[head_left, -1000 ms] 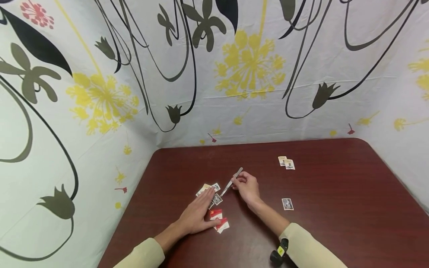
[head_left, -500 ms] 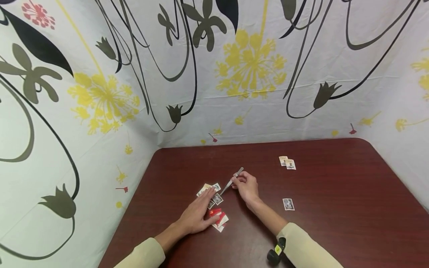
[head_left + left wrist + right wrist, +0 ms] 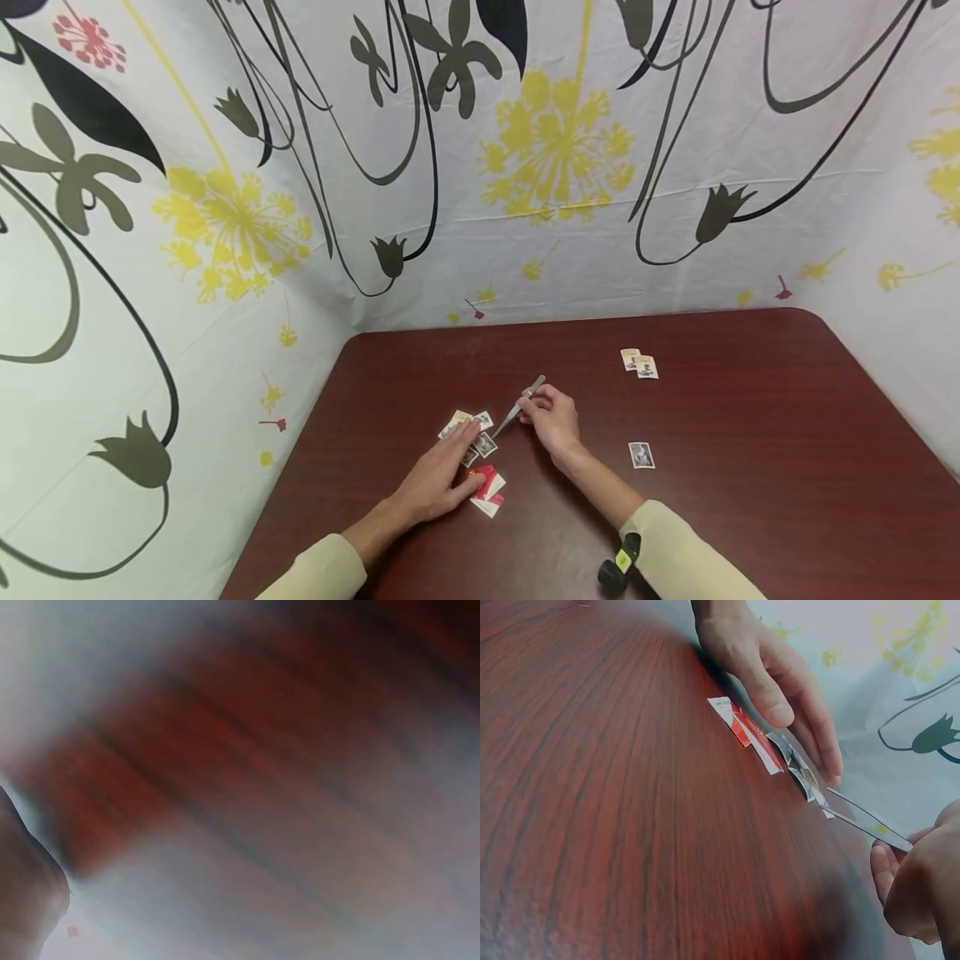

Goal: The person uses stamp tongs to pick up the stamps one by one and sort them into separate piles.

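Note:
My left hand [image 3: 431,485] lies flat with extended fingers over a cluster of small postage stamps. Its fingertips touch grey stamps [image 3: 486,445] and cream stamps [image 3: 454,422]. The thumb touches overlapping red-and-white stamps [image 3: 492,486], also visible as red stamps [image 3: 759,742] in the right wrist view. My right hand [image 3: 553,422] pinches metal tweezers [image 3: 522,405], their tips pointing at the grey stamps' edge. In the right wrist view the tweezers [image 3: 870,816] have their arms apart, tips close to a stamp; contact cannot be told. The left wrist view is mostly blur.
On the reddish-brown table [image 3: 720,517], two overlapping cream stamps [image 3: 647,367] lie at the back right. A single grey stamp [image 3: 641,455] lies nearer on the right. Patterned white cloth [image 3: 450,267] stands along the table's edges.
The red stamps have slid slightly left and closer together under my left thumb, which has drawn toward the other fingers. My right hand and the tweezers have stayed nearly in place.

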Motion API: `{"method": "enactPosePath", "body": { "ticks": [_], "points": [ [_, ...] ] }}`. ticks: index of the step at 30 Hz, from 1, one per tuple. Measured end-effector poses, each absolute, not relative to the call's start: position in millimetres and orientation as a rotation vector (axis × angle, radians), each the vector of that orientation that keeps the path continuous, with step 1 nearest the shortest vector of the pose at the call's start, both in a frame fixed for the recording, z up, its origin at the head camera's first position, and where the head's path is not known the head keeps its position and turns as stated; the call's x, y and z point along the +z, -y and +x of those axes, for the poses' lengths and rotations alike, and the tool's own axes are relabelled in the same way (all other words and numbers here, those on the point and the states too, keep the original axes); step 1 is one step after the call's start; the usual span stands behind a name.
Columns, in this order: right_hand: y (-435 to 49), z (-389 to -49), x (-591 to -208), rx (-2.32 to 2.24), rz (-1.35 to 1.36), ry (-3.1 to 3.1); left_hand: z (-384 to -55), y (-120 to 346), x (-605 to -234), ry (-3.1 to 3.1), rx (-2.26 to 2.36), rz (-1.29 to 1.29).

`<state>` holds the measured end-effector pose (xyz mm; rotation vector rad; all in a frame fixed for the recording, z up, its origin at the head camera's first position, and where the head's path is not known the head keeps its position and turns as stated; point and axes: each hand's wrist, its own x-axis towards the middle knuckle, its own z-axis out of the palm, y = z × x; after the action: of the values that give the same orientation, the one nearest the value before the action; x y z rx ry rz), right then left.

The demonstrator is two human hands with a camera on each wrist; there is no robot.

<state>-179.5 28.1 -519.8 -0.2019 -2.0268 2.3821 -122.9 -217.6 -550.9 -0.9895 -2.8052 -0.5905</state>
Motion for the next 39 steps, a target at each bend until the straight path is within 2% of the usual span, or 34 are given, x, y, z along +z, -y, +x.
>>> {"method": "enactPosePath", "body": {
  "ticks": [15, 39],
  "points": [
    [-24.1, -184.0, -523.0, 2.342, -0.229, 2.038, -95.1, 202.0, -554.8, 2.836, -0.572, -0.867],
    [-11.8, -187.5, -523.5, 2.247, -0.141, 2.067, -87.6, 200.8, -557.2, 2.856, -0.482, -0.851]
  ]
}}
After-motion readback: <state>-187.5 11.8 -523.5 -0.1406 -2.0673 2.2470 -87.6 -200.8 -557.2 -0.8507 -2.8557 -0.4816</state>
